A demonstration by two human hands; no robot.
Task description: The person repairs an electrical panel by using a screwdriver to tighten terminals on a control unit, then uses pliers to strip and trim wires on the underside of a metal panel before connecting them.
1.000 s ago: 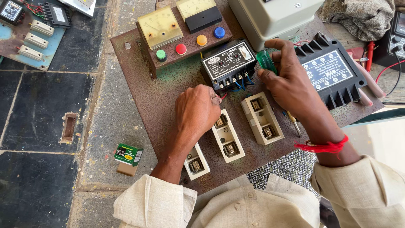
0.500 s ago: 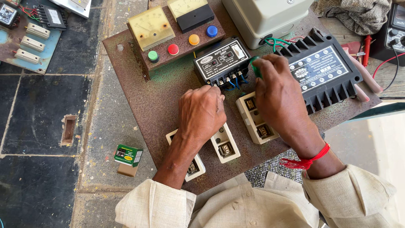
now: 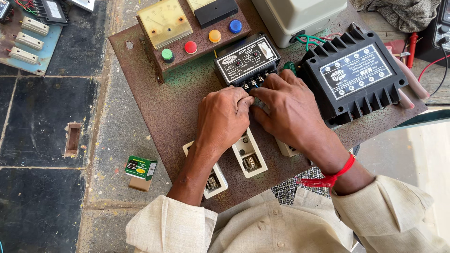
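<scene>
Rusty brown, the metal panel (image 3: 154, 107) lies flat on a stone floor (image 3: 42, 122) of dark and grey slabs, with a wooden bench edge at 2 o'clock. On the panel sit two black boxes: a small relay (image 3: 247, 58) at 12 o'clock and a bigger finned unit (image 3: 355, 75) at 2 o'clock. A grey housing (image 3: 300, 16) stands above them, with green and red wires coming out of it. At 11 o'clock is a raised plate with one pale meter (image 3: 164, 21) and four round lamps: green, red, yellow, blue. Three white fuse holders (image 3: 248, 154) lie in a row at 6 o'clock, partly under the arms.

Both hands meet at the relay's lower edge, where its terminals are. The left hand (image 3: 222, 117) is curled, its fingertips pinched together against the terminal row; what they pinch cannot be seen. The right hand (image 3: 290, 110) lies beside it, touching it, fingers bent down onto the same terminals, with a green tool handle (image 3: 289, 67) showing behind its knuckles. A red thread (image 3: 330, 175) circles the right wrist.

Off the panel, one small green box (image 3: 140, 167) lies at 8 o'clock, and a blue board (image 3: 28, 44) at 10 o'clock.
</scene>
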